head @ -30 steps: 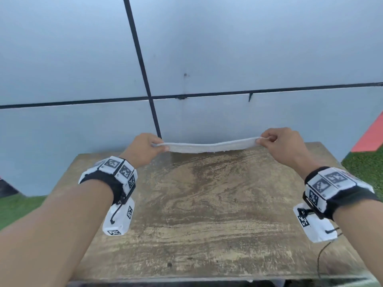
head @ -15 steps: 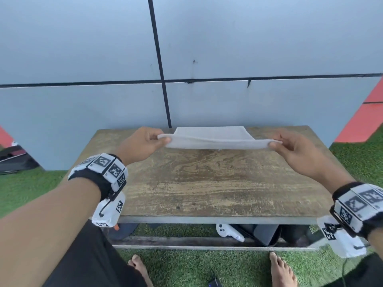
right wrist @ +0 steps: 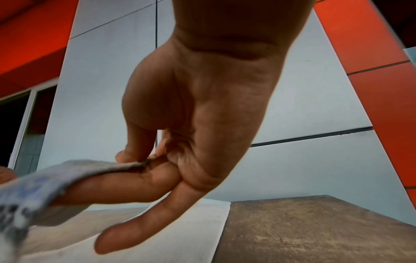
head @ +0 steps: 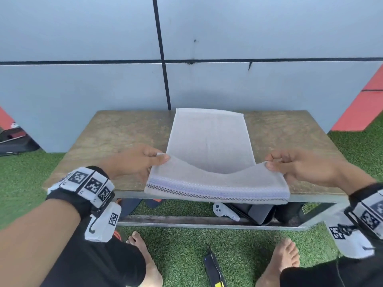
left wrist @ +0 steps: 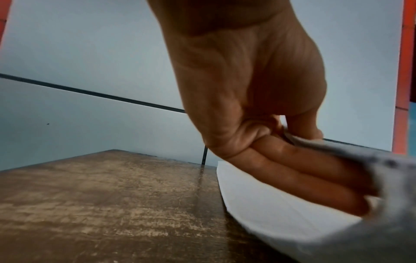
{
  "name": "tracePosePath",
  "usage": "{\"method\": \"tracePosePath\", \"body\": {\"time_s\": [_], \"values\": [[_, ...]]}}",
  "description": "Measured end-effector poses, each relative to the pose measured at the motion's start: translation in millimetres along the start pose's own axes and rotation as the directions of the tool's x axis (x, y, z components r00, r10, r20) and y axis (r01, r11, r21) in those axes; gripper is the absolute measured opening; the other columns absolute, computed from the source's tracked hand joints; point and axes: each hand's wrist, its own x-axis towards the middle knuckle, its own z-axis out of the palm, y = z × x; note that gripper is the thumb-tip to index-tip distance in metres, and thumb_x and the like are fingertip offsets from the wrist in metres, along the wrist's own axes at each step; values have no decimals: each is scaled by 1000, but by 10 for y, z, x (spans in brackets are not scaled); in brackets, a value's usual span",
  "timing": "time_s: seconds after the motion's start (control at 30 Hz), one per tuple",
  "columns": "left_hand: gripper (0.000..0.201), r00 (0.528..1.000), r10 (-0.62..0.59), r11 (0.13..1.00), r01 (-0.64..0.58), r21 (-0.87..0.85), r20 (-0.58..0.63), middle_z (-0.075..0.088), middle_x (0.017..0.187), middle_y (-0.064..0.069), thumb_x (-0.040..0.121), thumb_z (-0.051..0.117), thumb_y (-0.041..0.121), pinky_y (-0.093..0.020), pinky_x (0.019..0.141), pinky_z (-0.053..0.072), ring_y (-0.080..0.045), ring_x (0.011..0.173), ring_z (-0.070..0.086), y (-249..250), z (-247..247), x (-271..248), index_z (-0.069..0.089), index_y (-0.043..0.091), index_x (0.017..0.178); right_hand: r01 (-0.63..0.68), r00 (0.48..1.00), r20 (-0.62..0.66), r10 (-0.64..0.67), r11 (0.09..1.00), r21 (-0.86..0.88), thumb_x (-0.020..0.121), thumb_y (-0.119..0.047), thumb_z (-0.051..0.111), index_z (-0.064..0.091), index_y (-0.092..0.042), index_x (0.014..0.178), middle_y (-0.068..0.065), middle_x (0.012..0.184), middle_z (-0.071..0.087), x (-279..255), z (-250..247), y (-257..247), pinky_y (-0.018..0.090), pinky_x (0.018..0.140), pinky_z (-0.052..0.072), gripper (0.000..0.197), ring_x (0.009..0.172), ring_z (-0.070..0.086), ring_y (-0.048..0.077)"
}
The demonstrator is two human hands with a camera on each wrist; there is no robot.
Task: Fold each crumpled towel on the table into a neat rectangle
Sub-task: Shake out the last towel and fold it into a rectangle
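Note:
A white towel (head: 209, 141) with a blue and black checked border lies lengthwise down the middle of the wooden table (head: 116, 131). Its far end rests flat by the table's back edge. Its near end is lifted and droops over the front edge. My left hand (head: 159, 159) pinches the near left corner between thumb and fingers, and the left wrist view shows the towel (left wrist: 281, 210) lying over those fingers (left wrist: 303, 169). My right hand (head: 271, 164) pinches the near right corner, its thumb pressing the towel (right wrist: 56, 176) onto the index finger.
A grey panelled wall (head: 83, 90) stands right behind the table. Under the table lie a white controller (head: 223, 211) and dark bags. A dark device (head: 213, 268) lies on the green turf between my bare feet.
Both hands drew the towel's near edge toward me, from the table's back to its front. The towel now lies spread out along the table. The head view tilted down.

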Motion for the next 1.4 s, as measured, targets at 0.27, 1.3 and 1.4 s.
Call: {"method": "tracePosePath", "body": {"time_s": [0.27, 1.3, 1.4], "values": [[30, 941, -13, 971, -68, -229, -337, 79, 94, -5, 102, 51, 40, -41, 67, 64, -27, 84, 77, 73, -89, 214, 73, 23, 112, 87, 943, -325, -77, 996, 17, 99, -25, 60, 62, -3, 93, 16, 95, 75, 420, -146, -72, 45, 84, 60, 24, 87, 73, 36], [14, 784, 158, 916, 111, 385, -601, 64, 84, -3, 92, 66, 21, -37, 73, 49, -23, 82, 58, -371, -476, 2677, 63, 11, 82, -177, 869, -488, -77, 874, -453, 94, -32, 67, 60, -18, 77, 2, 76, 64, 2729, -741, 415, 28, 59, 42, 23, 71, 59, 20], [14, 839, 72, 900, 178, 397, -539, 65, 80, -4, 91, 65, 20, -32, 65, 43, -23, 78, 59, -349, -476, 2426, 62, 10, 82, -112, 873, -475, -113, 901, -420, 93, -22, 66, 58, -20, 74, -1, 68, 61, 2495, -578, 275, 25, 51, 37, 20, 61, 54, 17]]}}
